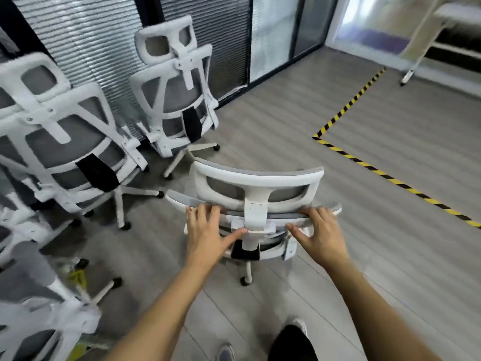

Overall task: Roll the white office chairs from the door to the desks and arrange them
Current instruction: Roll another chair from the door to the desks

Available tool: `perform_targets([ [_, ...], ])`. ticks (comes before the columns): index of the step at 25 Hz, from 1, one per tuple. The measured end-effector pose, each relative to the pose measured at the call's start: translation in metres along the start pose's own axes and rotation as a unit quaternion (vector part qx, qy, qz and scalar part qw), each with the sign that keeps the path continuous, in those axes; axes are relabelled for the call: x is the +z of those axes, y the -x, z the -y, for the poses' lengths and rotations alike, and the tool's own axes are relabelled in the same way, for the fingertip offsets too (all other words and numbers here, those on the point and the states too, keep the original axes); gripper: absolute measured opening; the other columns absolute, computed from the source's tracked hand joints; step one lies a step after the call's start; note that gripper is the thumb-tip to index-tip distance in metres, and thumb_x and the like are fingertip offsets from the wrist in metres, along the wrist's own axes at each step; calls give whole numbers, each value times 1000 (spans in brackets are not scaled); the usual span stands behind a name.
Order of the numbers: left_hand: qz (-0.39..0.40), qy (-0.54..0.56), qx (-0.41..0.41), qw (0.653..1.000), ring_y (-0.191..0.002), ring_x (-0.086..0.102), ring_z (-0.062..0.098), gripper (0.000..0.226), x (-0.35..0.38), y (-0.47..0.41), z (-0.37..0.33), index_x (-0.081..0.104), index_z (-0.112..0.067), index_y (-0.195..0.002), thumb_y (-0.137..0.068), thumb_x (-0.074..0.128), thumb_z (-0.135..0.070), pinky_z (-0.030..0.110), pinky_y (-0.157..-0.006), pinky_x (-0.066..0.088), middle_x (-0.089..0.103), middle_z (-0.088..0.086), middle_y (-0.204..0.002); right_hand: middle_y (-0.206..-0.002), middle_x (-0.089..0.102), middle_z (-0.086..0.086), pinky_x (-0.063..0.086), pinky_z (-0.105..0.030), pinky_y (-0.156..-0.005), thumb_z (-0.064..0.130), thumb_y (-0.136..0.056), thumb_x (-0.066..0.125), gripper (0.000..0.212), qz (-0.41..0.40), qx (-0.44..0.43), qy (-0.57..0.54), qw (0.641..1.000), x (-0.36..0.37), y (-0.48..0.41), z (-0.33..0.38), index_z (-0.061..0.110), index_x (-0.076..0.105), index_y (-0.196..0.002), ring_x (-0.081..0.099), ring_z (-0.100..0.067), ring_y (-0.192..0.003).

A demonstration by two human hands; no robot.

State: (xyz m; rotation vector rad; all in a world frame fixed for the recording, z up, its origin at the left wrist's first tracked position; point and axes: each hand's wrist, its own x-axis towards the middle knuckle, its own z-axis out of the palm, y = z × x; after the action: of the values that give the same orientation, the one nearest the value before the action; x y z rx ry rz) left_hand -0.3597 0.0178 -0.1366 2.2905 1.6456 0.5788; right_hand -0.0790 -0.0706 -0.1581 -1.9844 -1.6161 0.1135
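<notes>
White curved plastic, grey mesh chair (pixel 257 176)

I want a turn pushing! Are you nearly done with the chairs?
Not nearly. No chair stands by the desk yet. The left hand and right hand grip one chair by its back. At least three more chairs wait beside the blinds.

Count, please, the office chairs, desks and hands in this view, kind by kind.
White office chairs: 4 (held chair, far chair, left chair, cut-off chair at lower left; blur may hide more)
Desks: 1 (white desk)
Hands: 2 (left hand, right hand)
Total: 7
</notes>
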Motion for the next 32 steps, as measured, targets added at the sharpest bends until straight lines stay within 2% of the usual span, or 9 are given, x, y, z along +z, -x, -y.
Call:
perform_targets([
  [4,43,13,68,997,-120,33,32,85,51,-42,-89,56,-20,-114,-67,48,-90,59,-113,28,48,9,-121,-108,59,5,40,-45,-107,61,-87,63,50,-67,65,15,996,-42,12,-82,19,62,-116,51,-25,-116],
  [7,53,42,109,992,-117,38,35,86,97,-69,-171,57,-20,-113,-65,49,-91,59,-110,33,50,9,-117,-119,61,2,38,-50,-110,53,-89,65,48,-134,112,24,984,-80,15,-150,15,63,-118,49,-25,-123],
  [10,80,67,149,983,-117,40,35,86,144,-101,-259,57,-24,-113,-63,48,-93,57,-107,37,51,7,-117,-121,61,-1,34,-51,-112,54,-89,62,50,-163,159,32,973,-122,11,-227,14,64,-118,50,-25,-125],
  [15,111,94,220,965,-113,46,29,69,223,-156,-398,57,-36,-109,-65,60,-87,44,-107,35,52,-2,-111,-113,61,4,29,-45,-117,56,-87,62,46,-177,207,50,961,-197,-4,-355,19,64,-114,53,-23,-120],
  [20,111,125,286,944,-108,43,28,67,300,-198,-544,60,-33,-111,-66,64,-83,44,-103,40,51,-2,-110,-116,58,5,20,-37,-121,58,-87,58,48,-195,259,53,944,-268,-21,-485,20,62,-115,49,-22,-123],
  [23,131,149,314,929,-112,42,26,69,357,-239,-634,59,-35,-114,-66,65,-84,34,-108,34,49,-5,-112,-119,58,6,22,-44,-121,59,-88,59,48,-221,284,74,930,-307,-41,-567,21,60,-118,47,-20,-128],
  [26,146,175,341,912,-112,46,26,69,411,-283,-720,59,-32,-112,-64,70,-80,19,-112,16,51,-5,-109,-127,56,5,23,-43,-122,63,-86,59,52,-233,344,85,906,-340,-65,-641,24,58,-121,42,-21,-136],
  [30,178,168,384,890,-113,43,26,70,473,-341,-852,58,-31,-112,-64,70,-80,33,-108,27,49,-4,-108,-124,51,7,44,-42,-106,69,-81,63,53,-248,420,80,869,-401,-103,-742,30,59,-117,41,-21,-131],
  [32,178,162,407,881,-112,45,26,70,505,-368,-913,58,-31,-111,-64,68,-81,38,-107,32,49,-4,-108,-118,49,9,45,-39,-101,65,-79,70,51,-259,433,62,861,-432,-124,-795,29,60,-114,42,-21,-124],
])
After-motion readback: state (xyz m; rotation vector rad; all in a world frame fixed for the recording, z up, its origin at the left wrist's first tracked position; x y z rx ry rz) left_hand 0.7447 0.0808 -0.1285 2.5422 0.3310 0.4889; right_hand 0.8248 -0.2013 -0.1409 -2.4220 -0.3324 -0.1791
